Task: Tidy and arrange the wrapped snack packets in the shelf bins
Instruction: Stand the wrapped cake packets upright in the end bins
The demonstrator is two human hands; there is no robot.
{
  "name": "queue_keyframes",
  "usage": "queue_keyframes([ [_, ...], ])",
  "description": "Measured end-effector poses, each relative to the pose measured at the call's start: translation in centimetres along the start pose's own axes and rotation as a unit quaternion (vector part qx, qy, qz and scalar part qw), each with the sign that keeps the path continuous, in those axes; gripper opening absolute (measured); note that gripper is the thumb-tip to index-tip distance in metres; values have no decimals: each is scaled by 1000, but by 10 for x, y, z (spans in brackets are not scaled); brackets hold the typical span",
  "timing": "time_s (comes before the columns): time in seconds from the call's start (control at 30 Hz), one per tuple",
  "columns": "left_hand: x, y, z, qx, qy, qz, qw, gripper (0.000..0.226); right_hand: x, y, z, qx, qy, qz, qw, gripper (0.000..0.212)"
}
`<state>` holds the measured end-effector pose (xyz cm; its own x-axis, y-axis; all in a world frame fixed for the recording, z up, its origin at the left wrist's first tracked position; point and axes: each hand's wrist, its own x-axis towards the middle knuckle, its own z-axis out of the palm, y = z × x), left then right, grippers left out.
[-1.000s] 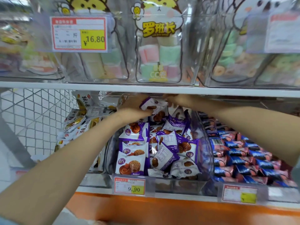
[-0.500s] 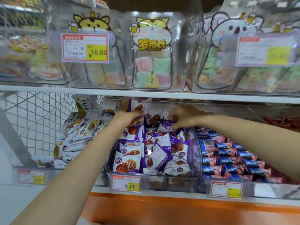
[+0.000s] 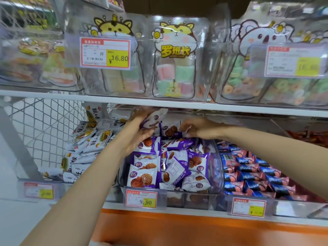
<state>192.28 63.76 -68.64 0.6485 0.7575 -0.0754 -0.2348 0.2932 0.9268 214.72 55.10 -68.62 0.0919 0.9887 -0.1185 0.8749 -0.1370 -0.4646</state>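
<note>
Purple packet [image 3: 153, 118] gripped by left hand [image 3: 136, 134]; second packet [image 3: 186, 130] pinched by right hand [image 3: 199, 128] fingers; flat, face-up placement was advised.

Bright, even light; shadow under the white shelf [image 3: 159, 103]. Glare hazes the clear bins [image 3: 221, 50] from 10 to 2 o'clock (the 2 o'clock price tag [image 3: 284, 59] is unreadable). Motion blur smears the left hand [image 3: 136, 134] and its packet [image 3: 153, 118]; edges bow.
</note>
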Motion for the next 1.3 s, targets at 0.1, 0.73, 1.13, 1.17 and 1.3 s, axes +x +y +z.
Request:
queue_keyframes([
  [0.1,-1,-2,-1,91,5,31,995,16,6,-10,4,-66,-103,22,992,42],
  [0.73,0,2,-14,171,124,137,968,59,15,-27,4,-62,-109,83,989,47],
  [1.13,7,10,-21,96,116,45,987,44,65,-24,18,-115,84,54,988,42],
  [1.17,7,11,-21,90,126,50,987,43,68,-22,23,-119,90,54,987,38],
  [1.3,6,13,-19,113,151,91,978,42,73,-16,30,-148,107,45,982,29],
])
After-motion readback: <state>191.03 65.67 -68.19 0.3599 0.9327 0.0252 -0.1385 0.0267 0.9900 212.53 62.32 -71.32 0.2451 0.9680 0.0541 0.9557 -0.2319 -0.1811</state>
